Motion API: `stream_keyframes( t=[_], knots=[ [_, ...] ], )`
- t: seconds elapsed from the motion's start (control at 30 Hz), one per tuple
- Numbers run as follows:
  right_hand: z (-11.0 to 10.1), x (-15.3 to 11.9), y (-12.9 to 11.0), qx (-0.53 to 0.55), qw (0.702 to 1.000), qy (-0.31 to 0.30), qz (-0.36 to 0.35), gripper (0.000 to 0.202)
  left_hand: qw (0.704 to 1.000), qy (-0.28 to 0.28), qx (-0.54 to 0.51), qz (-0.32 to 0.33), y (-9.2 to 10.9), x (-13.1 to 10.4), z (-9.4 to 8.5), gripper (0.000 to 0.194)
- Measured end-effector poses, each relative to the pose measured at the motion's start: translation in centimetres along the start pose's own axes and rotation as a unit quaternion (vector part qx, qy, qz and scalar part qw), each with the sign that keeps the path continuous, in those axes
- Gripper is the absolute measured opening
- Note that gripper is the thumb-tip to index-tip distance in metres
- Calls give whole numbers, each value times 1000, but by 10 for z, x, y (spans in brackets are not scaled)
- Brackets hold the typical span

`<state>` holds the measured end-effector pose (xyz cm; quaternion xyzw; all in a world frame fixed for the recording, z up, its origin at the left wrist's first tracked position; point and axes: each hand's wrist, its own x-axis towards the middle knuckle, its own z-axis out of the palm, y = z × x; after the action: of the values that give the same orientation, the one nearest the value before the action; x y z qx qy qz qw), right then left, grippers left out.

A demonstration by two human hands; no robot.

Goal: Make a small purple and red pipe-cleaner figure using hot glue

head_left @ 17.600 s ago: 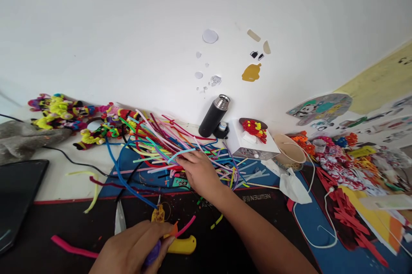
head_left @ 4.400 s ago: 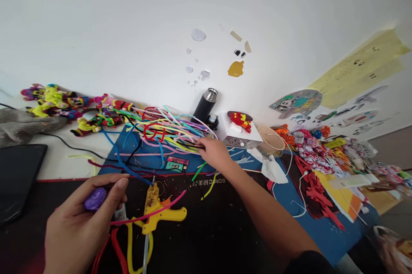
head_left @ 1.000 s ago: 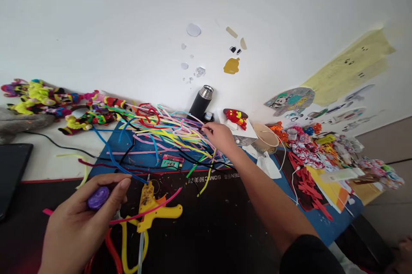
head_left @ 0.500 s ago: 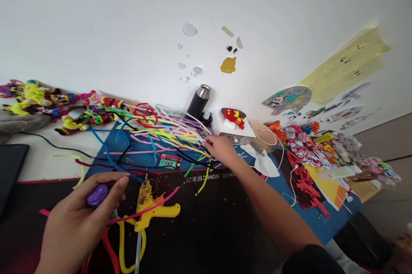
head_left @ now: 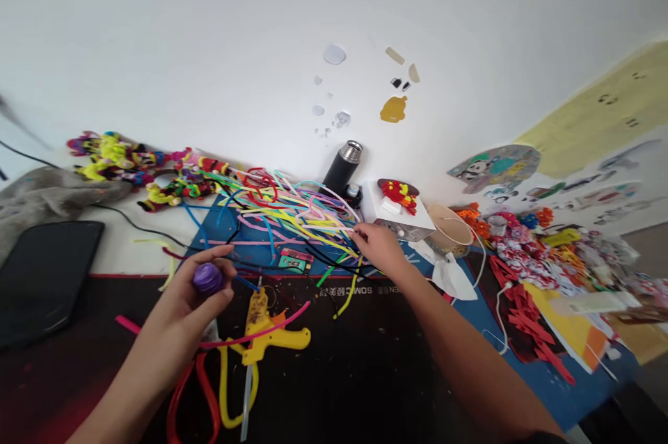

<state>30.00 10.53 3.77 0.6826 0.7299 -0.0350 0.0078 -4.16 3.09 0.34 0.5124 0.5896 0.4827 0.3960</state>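
Observation:
My left hand (head_left: pixel 182 315) is curled around a purple coil (head_left: pixel 207 278), which looks like a tightly wound pipe cleaner. It hovers over the dark mat, left of a yellow glue gun (head_left: pixel 261 333). A pink pipe cleaner (head_left: pixel 282 323) lies across the glue gun and passes behind my left wrist. At the right end of a heap of many-coloured pipe cleaners (head_left: pixel 292 211), my right hand (head_left: pixel 380 248) pinches a pale pink pipe cleaner (head_left: pixel 328 227). The red-handled scissors (head_left: pixel 213 395) and a yellow-handled tool (head_left: pixel 225 388) lie below my left hand.
Behind the heap stand a black thermos (head_left: pixel 342 167) and a white box (head_left: pixel 380 207) with a red-yellow figure on it. Pipe-cleaner dolls (head_left: pixel 115 155) line the left wall side. A dark tablet-like slab (head_left: pixel 57 277) lies left; red strips (head_left: pixel 527 322) lie right.
The view has swung left, so everything sits further right. My left hand has risen slightly and come nearer the glue gun, with the purple coil turned. My right hand stays at the heap's right end.

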Motion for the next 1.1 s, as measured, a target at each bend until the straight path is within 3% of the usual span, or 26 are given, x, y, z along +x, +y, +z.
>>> stream_keyframes(
  t=[0.1,0.3,0.5,0.63,0.83,1.1],
  knots=[
    [6,-1,3,6,1000,5,-4,25,980,-42,-177,-76,-2,1,3,49],
    [19,-3,11,20,1000,17,-12,25,944,-84,-288,-141,-2,-2,7,58],
    [27,-6,19,30,999,24,-17,26,943,-146,-269,-129,-7,-3,5,58],
    [29,-8,23,37,999,28,-13,27,948,-130,-262,-128,-5,-4,4,66],
    [31,-11,24,40,999,27,-15,24,953,-119,-247,-128,0,-4,5,55],
    [33,-11,23,60,997,30,-27,21,955,-109,-243,-133,-3,-3,4,54]
  ],
)
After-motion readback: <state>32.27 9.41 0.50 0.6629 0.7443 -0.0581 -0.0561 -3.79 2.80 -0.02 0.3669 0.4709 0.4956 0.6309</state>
